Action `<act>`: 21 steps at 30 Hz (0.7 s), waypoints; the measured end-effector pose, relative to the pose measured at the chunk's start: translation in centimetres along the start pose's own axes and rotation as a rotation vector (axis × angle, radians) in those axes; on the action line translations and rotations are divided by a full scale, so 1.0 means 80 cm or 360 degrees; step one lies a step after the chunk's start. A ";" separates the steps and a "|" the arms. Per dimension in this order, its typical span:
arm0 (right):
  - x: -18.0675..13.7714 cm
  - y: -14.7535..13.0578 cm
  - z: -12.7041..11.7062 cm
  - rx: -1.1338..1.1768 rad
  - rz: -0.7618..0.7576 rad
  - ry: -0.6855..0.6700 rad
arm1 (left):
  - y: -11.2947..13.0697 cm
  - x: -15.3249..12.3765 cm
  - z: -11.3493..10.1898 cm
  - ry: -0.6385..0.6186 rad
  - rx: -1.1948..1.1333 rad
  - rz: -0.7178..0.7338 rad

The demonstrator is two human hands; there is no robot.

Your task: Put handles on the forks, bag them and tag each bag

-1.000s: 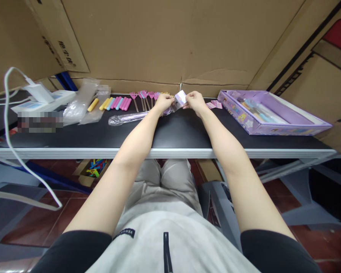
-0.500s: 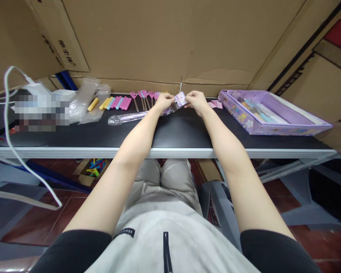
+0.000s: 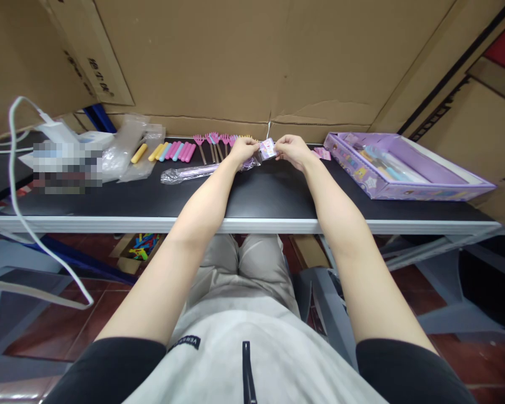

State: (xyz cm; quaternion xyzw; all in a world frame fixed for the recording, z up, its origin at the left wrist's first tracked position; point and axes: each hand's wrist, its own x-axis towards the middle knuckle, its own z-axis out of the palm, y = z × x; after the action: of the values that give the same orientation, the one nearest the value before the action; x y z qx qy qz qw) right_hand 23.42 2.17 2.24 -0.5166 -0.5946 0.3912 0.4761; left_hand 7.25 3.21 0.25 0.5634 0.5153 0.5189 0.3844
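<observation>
Both my hands meet at the back of the black table (image 3: 261, 196). My left hand (image 3: 243, 150) pinches the open end of a clear plastic sleeve (image 3: 193, 172) that lies on the table with a purple stick inside. My right hand (image 3: 292, 150) pinches a small pink and purple card (image 3: 268, 148) held at the mouth of that sleeve. The fingers of both hands are closed on these things.
Pink forks (image 3: 214, 143) and a row of yellow, blue and pink sticks (image 3: 168, 152) lie at the back left, beside empty clear bags (image 3: 128, 147). A purple gift box (image 3: 404, 168) stands at the right. A white device with a cable (image 3: 59, 134) sits far left. Cardboard walls surround.
The card has sunk a little lower between my hands, toward the sleeve's mouth. My arms have hardly moved.
</observation>
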 end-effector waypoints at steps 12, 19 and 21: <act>-0.012 -0.010 0.005 0.0104 0.0169 -0.0109 | 0.009 -0.008 0.001 -0.0034 -0.0184 -0.0038; -0.008 -0.011 0.004 0.0071 0.0174 0.0000 | 0.015 -0.015 0.003 -0.0053 -0.0176 -0.0035; -0.005 -0.010 0.002 0.0072 0.0173 -0.0005 | 0.016 -0.016 0.004 -0.0066 -0.0166 -0.0034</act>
State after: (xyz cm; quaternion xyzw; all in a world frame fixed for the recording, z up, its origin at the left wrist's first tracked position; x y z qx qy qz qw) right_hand 23.06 1.63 2.90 -0.5366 -0.5574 0.4305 0.4649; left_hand 7.85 1.77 1.19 0.5478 0.4855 0.5292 0.4292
